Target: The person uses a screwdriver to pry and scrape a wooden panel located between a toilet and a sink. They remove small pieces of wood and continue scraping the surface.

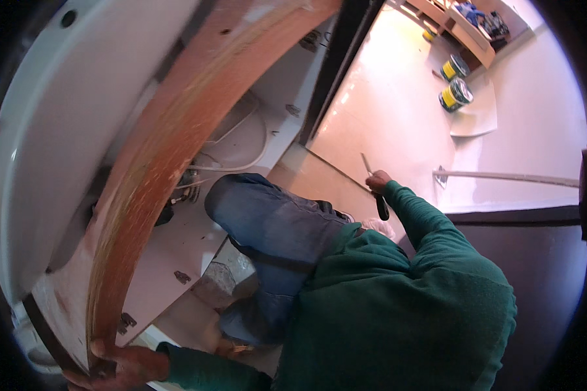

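Note:
My left hand (120,365) grips the lower end of a long curved wooden board (147,156), its thumb on the wood's face and its fingers around the edge. The board has a rough, bare wood edge and runs up beside a white basin (52,130). Out to the right, my right hand (377,182) is closed around a hand tool with a narrow metal blade (366,164) and a black handle (381,208). The tool is held over the pale floor, away from the board. Its exact kind is too small to tell.
Below the board lies a white cabinet interior with metal hinges (182,277) and a pale hose (262,148). My bent knee (241,202) is close to it. Paint cans (454,96) and a wooden unit (466,32) stand at the far right. A bar (509,177) juts from the wall.

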A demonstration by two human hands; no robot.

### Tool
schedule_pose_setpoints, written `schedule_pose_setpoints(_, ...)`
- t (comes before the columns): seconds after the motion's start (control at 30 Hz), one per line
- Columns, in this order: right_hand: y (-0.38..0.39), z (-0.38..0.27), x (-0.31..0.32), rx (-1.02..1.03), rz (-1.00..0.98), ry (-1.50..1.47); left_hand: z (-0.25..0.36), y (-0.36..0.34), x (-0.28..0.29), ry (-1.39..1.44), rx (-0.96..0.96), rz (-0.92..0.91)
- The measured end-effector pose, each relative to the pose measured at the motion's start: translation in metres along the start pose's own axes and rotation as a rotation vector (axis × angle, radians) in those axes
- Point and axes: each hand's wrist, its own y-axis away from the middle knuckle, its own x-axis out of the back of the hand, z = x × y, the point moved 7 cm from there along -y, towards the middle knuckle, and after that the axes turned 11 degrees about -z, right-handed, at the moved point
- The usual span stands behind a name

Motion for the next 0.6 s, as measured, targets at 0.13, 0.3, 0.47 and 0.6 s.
schedule_pose_setpoints(0.13,-0.025,0.193,0.016,-0.285,-0.076,-0.062,-0.013,0.007,-0.01,0.396,0.131,-0.136)
schedule_pose_setpoints(0.3,-0.03,0.249,-0.001,-0.316,-0.204,0.758,-0.038,0.021,-0.008,0.553,0.208,-0.066)
schedule_pose_setpoints(0.47,-0.005,0.285,-0.023,-0.529,-0.046,0.679,-0.011,0.008,-0.004,0.436,0.3,-0.271)
schedule_pose_setpoints(0.6,-0.025,0.31,-0.044,-0.556,0.126,0.109,0.014,0.007,-0.019,0.498,0.261,-0.323)
